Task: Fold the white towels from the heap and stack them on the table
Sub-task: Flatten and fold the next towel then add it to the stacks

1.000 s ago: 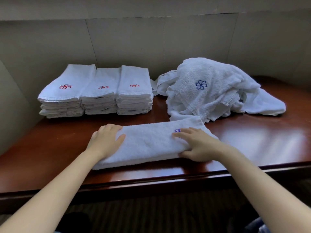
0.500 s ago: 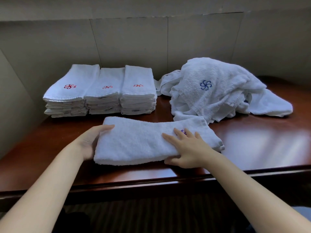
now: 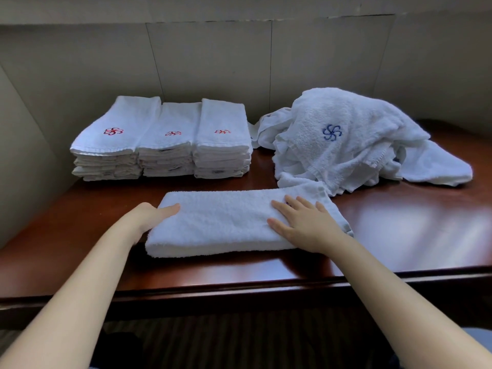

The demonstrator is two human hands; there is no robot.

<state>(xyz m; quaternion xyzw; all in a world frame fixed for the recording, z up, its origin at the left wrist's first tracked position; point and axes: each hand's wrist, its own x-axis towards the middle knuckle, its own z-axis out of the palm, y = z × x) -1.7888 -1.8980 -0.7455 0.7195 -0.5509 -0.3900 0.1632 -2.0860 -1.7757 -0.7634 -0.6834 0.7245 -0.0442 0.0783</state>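
Single head-worn view, looking forward and down, sitting close over table (image 3: 399,235), facing the wall (image 3: 239,62).

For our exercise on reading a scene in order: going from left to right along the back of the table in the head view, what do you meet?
Left stack of folded towels → middle stack of folded towels → right stack of folded towels, each with a red emblem on top → heap of unfolded white towels with a blue emblem.
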